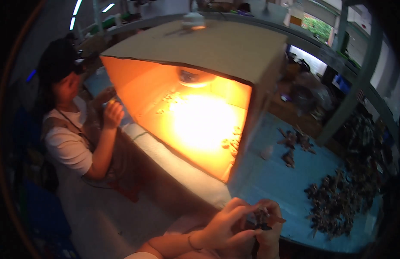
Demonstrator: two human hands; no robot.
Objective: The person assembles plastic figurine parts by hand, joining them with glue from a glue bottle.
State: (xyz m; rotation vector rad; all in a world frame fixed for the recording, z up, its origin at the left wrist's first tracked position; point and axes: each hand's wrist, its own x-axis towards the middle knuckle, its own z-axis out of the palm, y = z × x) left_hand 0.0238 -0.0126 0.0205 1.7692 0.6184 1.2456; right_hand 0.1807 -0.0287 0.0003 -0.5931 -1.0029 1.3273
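Near the lower edge, my left hand (pixel 226 226) and my right hand (pixel 270 235) meet around a small dark piece (pixel 262 220) with a reddish-brown pointed part. The fingers of both hands are closed on it, thumb against fingertips on the left. What kind of piece it is cannot be made out, since the fingers hide part of it. To the right of my hands, a large heap of similar small dark pieces (pixel 334 203) lies on the blue tabletop (pixel 269 181). A smaller cluster of brownish pieces (pixel 295 140) lies farther back.
A large cardboard box (pixel 234 39), open at the front, glows with a lamp (pixel 192 77) over several small pieces. White padding (pixel 182 166) lines its front. A co-worker (pixel 74 129) sits at left, hands raised. A metal post (pixel 351 90) rises at right.
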